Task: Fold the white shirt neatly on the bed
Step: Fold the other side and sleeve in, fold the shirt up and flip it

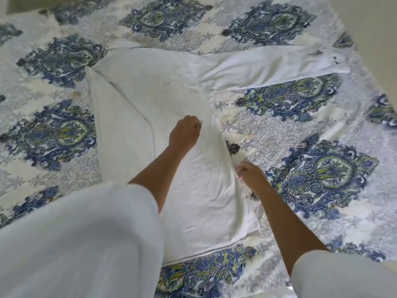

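Head: left hand and right hand (blurred) seemingly pinch white shirt.

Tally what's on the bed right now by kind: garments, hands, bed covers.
White shirt: 1
Hands: 2, left hand and right hand, both at the shirt's right edge
Blue patterned bedspread: 1
Total: 4

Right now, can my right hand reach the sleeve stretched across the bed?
Probably yes. The sleeve lies flat and uncovered on the bedspread, nothing between it and the right hand, which seems to pinch the edge of the white shirt and must let go.
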Demonstrator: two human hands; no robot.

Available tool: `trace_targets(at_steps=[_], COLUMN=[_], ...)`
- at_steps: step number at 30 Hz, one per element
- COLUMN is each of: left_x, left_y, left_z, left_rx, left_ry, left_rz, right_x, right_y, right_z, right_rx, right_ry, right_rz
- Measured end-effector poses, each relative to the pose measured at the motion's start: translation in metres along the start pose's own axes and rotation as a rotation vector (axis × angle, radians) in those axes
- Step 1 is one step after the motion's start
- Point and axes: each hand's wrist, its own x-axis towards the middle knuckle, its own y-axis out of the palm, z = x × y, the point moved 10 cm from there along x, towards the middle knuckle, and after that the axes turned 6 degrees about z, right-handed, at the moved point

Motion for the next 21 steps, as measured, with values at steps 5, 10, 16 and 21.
trace_targets(at_steps=[5, 10, 16, 21], left_x=[0.077, 0.130, 0.155, 0.124], left_y=[-0.001, 0.023, 0.014, -0.033], left_z=[-0.024, -0.039, -0.038, 0.009], left_rx=[0.132, 0.360, 0.266, -0.812], left_ry=[-0.038, -0.123, -0.191, -0.264], left_rz=[-0.023, -0.024, -0.058, -0.107], right_x=[0.007, 0.021, 0.021, -0.036], right_y=[0.003, 0.009, 0.013, 0.014], right_z=[-0.005, -0.013, -0.018, 0.018], right_rx=[0.098, 0.053, 0.154, 0.171], right_ry=[-0.035, -0.088, -0.095, -0.346], right_rz=[0.204, 0.222, 0.167, -0.090])
